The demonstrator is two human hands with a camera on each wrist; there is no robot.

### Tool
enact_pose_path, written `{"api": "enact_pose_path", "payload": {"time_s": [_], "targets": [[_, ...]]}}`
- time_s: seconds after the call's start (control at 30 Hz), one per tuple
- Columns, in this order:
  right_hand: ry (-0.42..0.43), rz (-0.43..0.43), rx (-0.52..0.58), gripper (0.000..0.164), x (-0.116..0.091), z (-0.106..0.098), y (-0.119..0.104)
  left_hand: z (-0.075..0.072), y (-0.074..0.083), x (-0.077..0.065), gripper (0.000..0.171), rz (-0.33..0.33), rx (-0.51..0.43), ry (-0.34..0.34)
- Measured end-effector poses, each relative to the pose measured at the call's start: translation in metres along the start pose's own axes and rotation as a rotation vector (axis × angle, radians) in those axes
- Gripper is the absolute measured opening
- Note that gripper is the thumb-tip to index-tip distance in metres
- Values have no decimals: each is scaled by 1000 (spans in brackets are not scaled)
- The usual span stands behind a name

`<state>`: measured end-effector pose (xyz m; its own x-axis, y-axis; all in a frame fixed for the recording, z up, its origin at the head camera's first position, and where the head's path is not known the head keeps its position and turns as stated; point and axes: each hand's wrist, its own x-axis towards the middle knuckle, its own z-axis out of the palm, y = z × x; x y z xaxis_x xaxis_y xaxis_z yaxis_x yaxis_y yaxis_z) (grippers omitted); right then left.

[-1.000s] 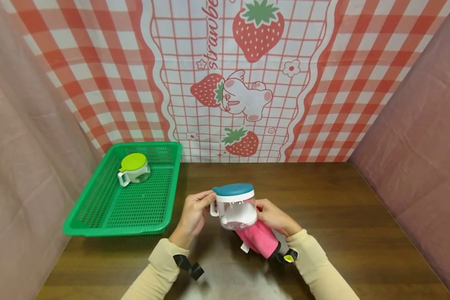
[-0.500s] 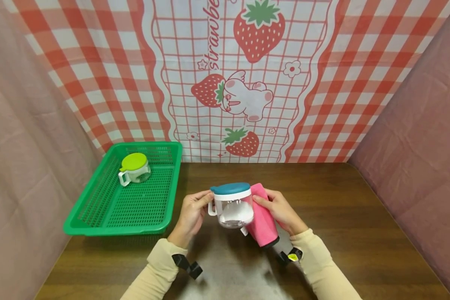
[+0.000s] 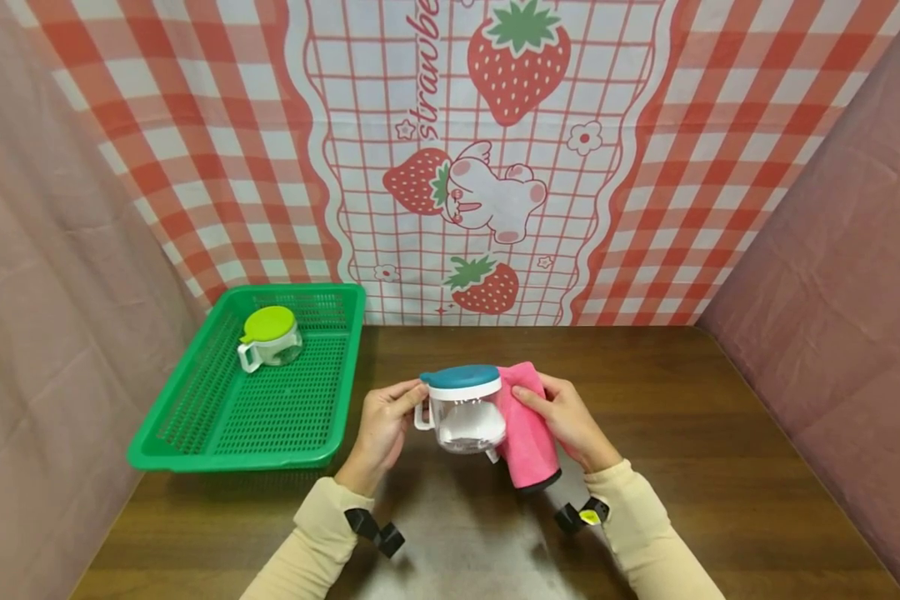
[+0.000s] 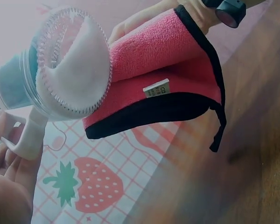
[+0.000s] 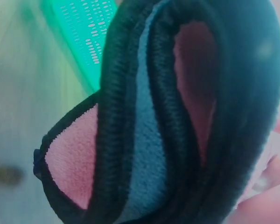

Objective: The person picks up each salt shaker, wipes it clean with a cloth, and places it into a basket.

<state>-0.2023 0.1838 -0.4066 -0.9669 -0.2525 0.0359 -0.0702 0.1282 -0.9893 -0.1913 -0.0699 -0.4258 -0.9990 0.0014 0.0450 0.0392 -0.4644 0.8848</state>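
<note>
Facing a checked curtain (image 3: 585, 192) beyond the table (image 3: 682, 417), with a green basket (image 3: 232, 461) at far left bearing 1 lime-lidded jar (image 3: 273, 333). Blocking much of the right wrist view with the folds of a pink cloth (image 3: 531, 446). Pinching the blue-lidded jar (image 3: 462, 408) by its white handle (image 3: 422, 414) in the left hand (image 3: 382, 421); holding it slightly tilted above the table, clear-walled, with something white showing through. Gripping the black-edged cloth between thumb and fingers of the right hand (image 3: 573, 421), just beside the blue-lidded jar. Reading "strawbe", sideways and cut off, on the curtain; finding the tag (image 4: 156, 87) on the cloth too small to read.
</note>
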Motion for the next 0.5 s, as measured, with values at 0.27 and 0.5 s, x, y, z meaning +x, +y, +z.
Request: {"api": "enact_pose_path", "payload": {"time_s": [0.27,0.5], "targets": [[19,-9,9,39,-3,-1,0,0,-2,2,14,-3,43,43],[64,-27,-29,36,-3,0,1,1,-2,2,26,36,77,55]]}}
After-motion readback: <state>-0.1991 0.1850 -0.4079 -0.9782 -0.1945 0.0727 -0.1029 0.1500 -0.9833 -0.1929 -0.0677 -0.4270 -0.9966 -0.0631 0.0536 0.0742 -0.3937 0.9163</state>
